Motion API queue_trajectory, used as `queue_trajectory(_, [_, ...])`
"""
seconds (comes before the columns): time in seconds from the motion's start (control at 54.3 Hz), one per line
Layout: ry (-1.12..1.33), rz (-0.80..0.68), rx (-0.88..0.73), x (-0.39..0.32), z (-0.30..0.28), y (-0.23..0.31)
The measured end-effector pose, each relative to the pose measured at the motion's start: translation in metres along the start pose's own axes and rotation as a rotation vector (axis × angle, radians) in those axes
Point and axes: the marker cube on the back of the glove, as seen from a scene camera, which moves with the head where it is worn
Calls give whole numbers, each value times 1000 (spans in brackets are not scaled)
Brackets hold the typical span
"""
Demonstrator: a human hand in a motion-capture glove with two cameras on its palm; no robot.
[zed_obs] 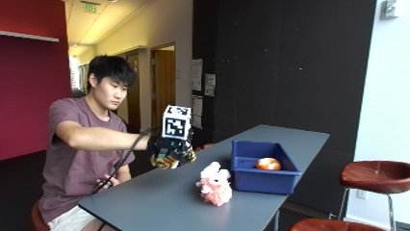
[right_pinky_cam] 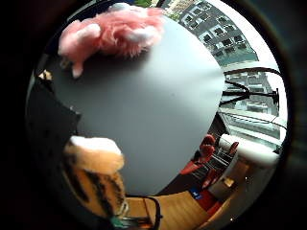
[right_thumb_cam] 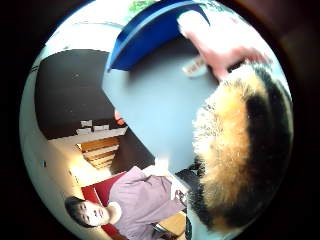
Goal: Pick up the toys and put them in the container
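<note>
Gloved right hand (zed_obs: 172, 153), raised above the grey table (zed_obs: 160, 202), fingers curled round a furry orange-and-black striped plush toy (zed_obs: 168, 161); the blue plastic container (zed_obs: 264, 172) lies further along the table on the far side of a fluffy pink plush toy (zed_obs: 214, 185), which stands just beside the container's near wall. An orange rounded toy (zed_obs: 268, 164) already sits inside. The striped toy's long axis and the fingers themselves are largely hidden by the glove.
</note>
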Motion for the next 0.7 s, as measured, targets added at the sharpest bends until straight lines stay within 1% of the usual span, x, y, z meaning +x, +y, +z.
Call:
queue_trajectory(0.147, [62,-31,62,-45,-49,-13])
queue_trajectory(0.258, [217,-75,85,-78,-77,-30])
queue_trajectory(0.313, [179,-110,85,-102,-88,-38])
queue_trajectory(0.368, [159,-145,89,-123,-95,-46])
queue_trajectory(0.442, [241,-118,111,-141,-103,-62])
queue_trajectory(0.479, [261,-139,114,-152,-105,-68])
queue_trajectory(0.571, [223,-191,108,-174,-109,-82])
queue_trajectory(0.644, [272,-156,114,-200,-111,-109])
queue_trajectory(0.7, [279,-213,111,-216,-111,-126])
